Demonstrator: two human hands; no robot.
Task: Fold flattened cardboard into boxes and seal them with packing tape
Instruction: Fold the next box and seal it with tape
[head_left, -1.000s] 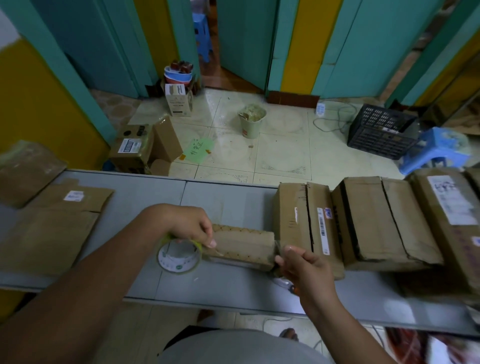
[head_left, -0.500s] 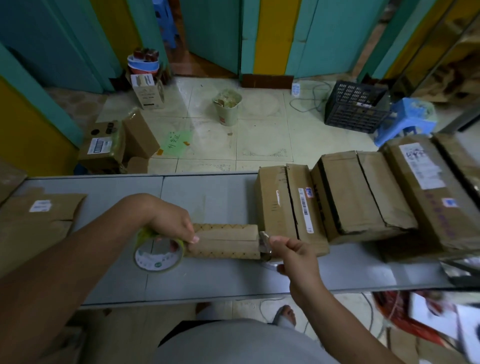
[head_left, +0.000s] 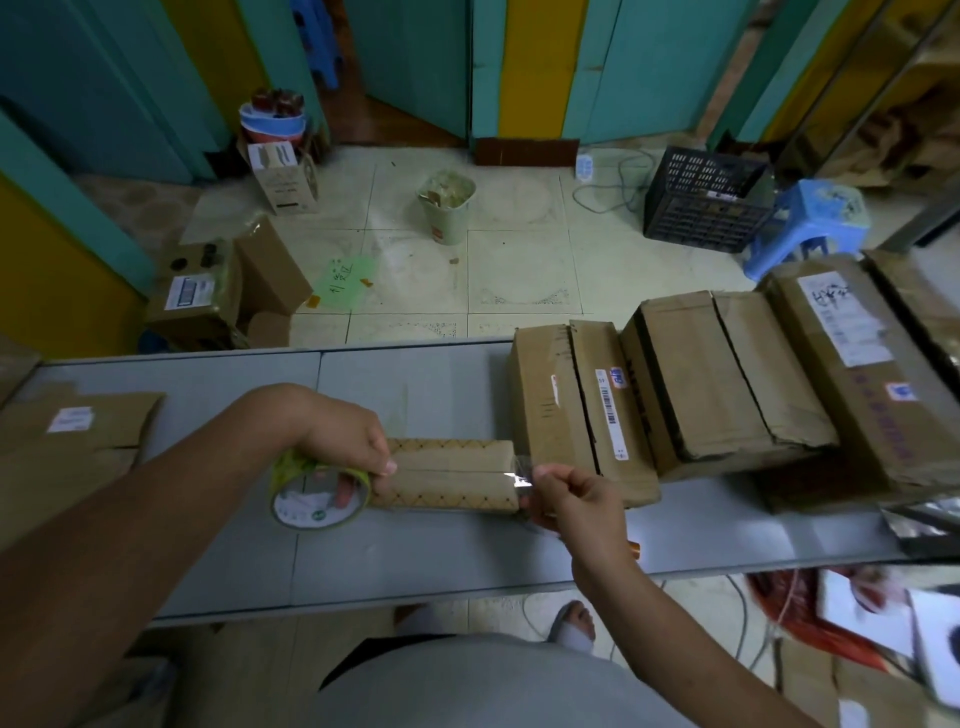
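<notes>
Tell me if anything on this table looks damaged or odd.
Yes. The wide cardboard box on the right half of the table has a crumpled, sagging near corner and gaping top flaps. The small box between the left hand, holding the tape roll, and the right hand, pinching the tape end, looks intact.

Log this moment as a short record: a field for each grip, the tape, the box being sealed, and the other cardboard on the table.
left hand grip: holds the tape roll at the small box's left end
right hand grip: pinches the tape strip's free end past the box's right end
tape strip: drawn along the box's top seam
small box: lies on the grey table, flaps closed
right side: larger boxes in a row
left side: flattened cardboard, white label
</notes>
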